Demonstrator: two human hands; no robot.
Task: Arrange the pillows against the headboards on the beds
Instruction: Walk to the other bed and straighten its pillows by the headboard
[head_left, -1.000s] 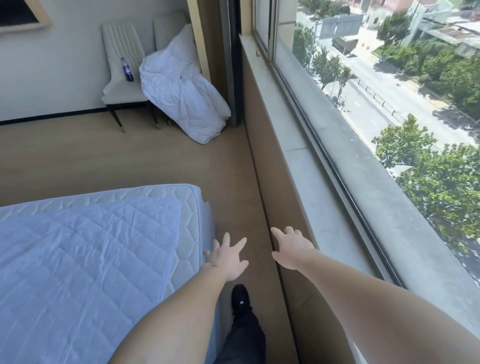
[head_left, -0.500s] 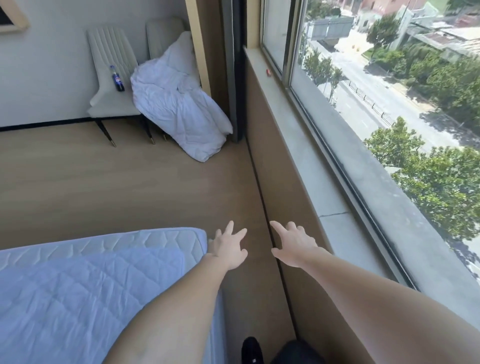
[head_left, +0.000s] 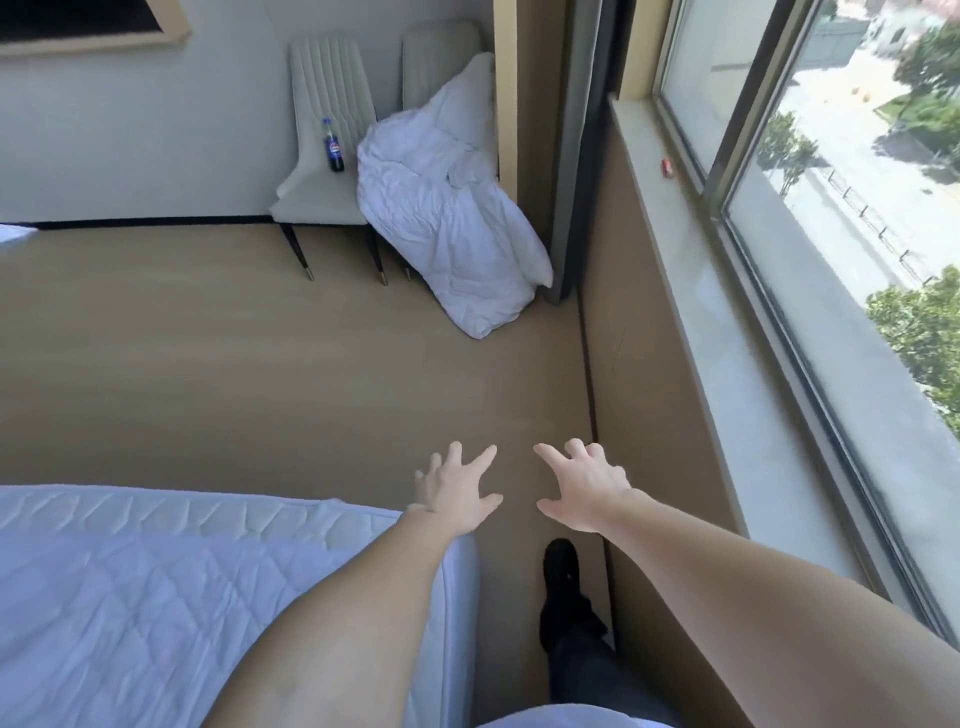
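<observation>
both hands out front over the floor, left hand (head_left: 457, 493) and right hand (head_left: 587, 488) fingers spread, holding nothing; white pillow (head_left: 447, 208) far, slumped on floor against chair (head_left: 322, 156); bed (head_left: 156, 582) near left

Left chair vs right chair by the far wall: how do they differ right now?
The left chair has its seat mostly in view, with a cola bottle standing upright on it; the right chair shows only the top of its backrest. A crumpled white duvet covers the right chair's seat and trails to the floor, only overlapping the left chair's seat edge. Both are cream, with vertically stitched backrests, side by side against the wall.
</observation>
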